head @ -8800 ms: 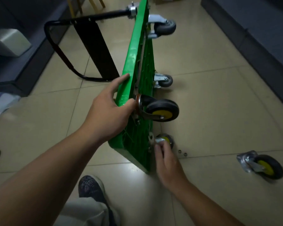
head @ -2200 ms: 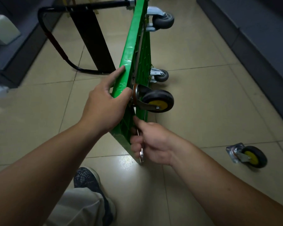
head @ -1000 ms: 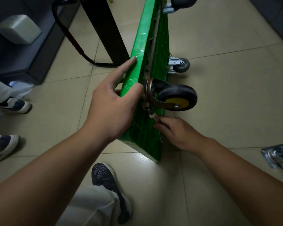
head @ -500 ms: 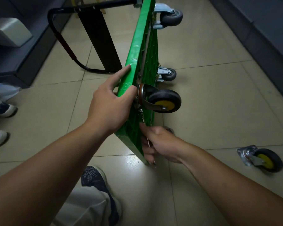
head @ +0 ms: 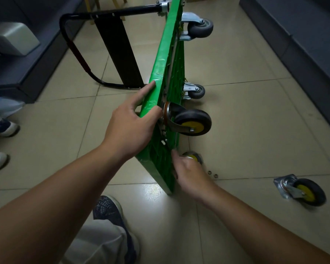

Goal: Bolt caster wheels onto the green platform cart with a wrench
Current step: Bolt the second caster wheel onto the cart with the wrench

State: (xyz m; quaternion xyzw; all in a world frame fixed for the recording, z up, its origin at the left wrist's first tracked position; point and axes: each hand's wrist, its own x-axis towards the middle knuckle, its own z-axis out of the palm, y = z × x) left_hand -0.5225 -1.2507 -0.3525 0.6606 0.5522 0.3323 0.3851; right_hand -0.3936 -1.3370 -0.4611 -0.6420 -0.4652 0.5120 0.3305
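The green platform cart point(head: 166, 60) stands on its side edge on the tiled floor. My left hand point(head: 130, 128) grips its upper rim. Beside that hand a black caster with a yellow hub point(head: 192, 121) sits on the underside. My right hand point(head: 189, 172) is low against the underside, index finger touching the green ribs, other fingers curled. No wrench shows in it. Behind that hand a second yellow-hub caster point(head: 193, 156) is partly hidden. Two grey casters point(head: 199, 28) point(head: 195, 91) are at the far end.
A loose yellow-hub caster point(head: 303, 191) lies on the floor at right, and small nuts point(head: 212, 173) lie near my right hand. The black folding handle point(head: 111, 14) juts left. My shoe point(head: 107, 210) is below the cart. Another person's shoes point(head: 0, 127) are at left. Dark benches line both sides.
My right hand has slid down from under the mounted caster to the cart's lower corner. The wrench seen in it half a second ago is out of sight. My left hand keeps its grip.
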